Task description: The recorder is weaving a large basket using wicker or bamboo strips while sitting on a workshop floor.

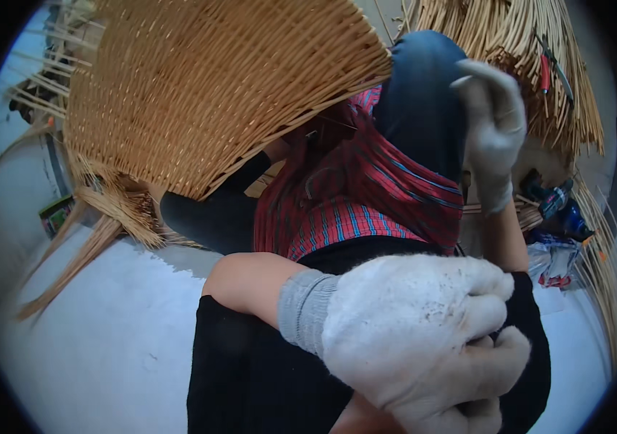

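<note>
My left hand (424,329), in a soiled white glove with a grey cuff, is raised close in front of my chest and reaches across to the right. Its fingers are curled. Their tips are turned away, so whatever they might hold is hidden. My right hand (495,134), also gloved in white, is lifted beside my bent knee in dark trousers (424,94). Its fingers are bent but apart, with nothing between them. A large woven wicker panel (229,79) leans over my other leg, touched by neither hand. Red checked cloth (366,217) covers my lap.
Bundled wicker rods (540,43) lie at the far right with red-handled pliers (545,72) on them. Below these are a cordless drill (554,199) and a plastic bag (554,260). More bundled strands (95,239) spread over the pale floor (106,347) at left.
</note>
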Tool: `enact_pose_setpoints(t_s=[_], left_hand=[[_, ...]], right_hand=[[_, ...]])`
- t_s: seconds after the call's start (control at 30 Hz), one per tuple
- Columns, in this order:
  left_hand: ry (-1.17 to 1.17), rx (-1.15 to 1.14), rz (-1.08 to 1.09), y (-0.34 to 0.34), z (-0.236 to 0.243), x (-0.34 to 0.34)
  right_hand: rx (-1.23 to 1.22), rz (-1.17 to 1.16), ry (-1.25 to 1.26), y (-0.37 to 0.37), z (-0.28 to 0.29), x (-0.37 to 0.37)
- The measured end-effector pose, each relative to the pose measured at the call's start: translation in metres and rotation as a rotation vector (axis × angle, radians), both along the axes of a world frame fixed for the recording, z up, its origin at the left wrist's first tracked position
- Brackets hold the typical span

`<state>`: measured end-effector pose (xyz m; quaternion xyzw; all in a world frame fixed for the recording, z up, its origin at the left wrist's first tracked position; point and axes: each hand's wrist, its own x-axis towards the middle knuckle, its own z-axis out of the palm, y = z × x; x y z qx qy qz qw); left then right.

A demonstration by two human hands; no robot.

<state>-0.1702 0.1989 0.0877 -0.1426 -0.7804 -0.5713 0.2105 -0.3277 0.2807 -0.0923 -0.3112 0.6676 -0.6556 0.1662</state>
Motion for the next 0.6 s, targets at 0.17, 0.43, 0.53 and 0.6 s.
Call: enact_pose_setpoints(t_s=[0.17, 0.43, 0.53, 0.6], left_hand=[[0.047, -0.004, 0.01, -0.012, 0.007, 0.043], [-0.222, -0.48, 0.858, -0.133, -0.026, 0.168], [-0.605, -0.647, 1.422, -0.168, -0.078, 0.212], [-0.746, -0.856, 1.366, -0.174, -0.113, 0.225]], right_hand=[[0.915, 1.203, 0.658, -0.095, -0.014, 0.153], [0.601, 0.535, 0.907, -0.151, -0.289, 0.271], [0.809, 0.744, 0.851, -0.162, -0.301, 0.27], [0.87, 0.805, 0.847, -0.18, -0.292, 0.272]])
